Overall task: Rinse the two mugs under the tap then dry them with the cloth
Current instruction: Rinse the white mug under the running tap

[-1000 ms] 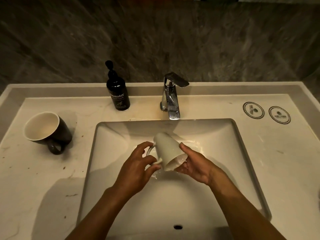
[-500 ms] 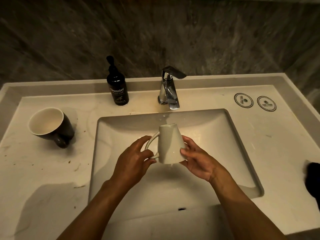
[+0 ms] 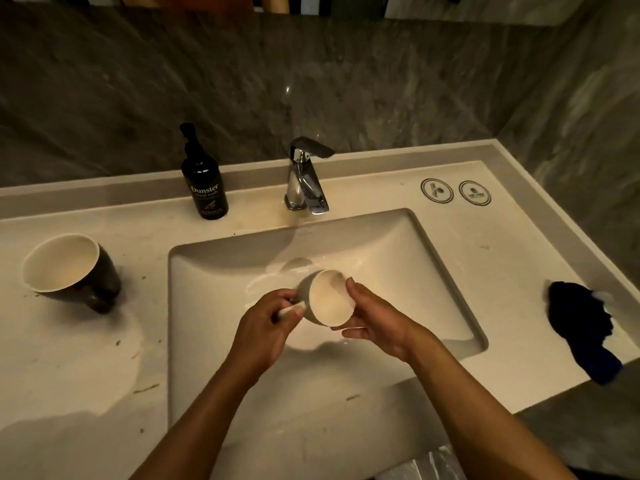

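Note:
A pale grey mug [image 3: 323,297] is held over the sink basin [image 3: 398,271], tipped so its open mouth faces me. My left hand [image 3: 265,332] pinches its handle. My right hand [image 3: 372,322] cups the mug's right side and bottom with curled fingers. A black mug [image 3: 69,268] with a cream inside sits tilted on the counter to the left of the basin. A dark blue cloth [image 3: 578,327] lies on the counter's right edge. The chrome tap [image 3: 306,181] stands behind the basin; no water stream shows.
A black hand-wash pump bottle [image 3: 204,178] stands left of the tap. Two round stickers [image 3: 455,191] mark the counter at back right. The counter [image 3: 86,358] carries brown specks. A clear plastic wrapper [image 3: 429,464] shows at the bottom edge.
The mug has been turned from mouth-down to mouth facing me, staying in both hands. My view has swung right, so the blue cloth shows fully.

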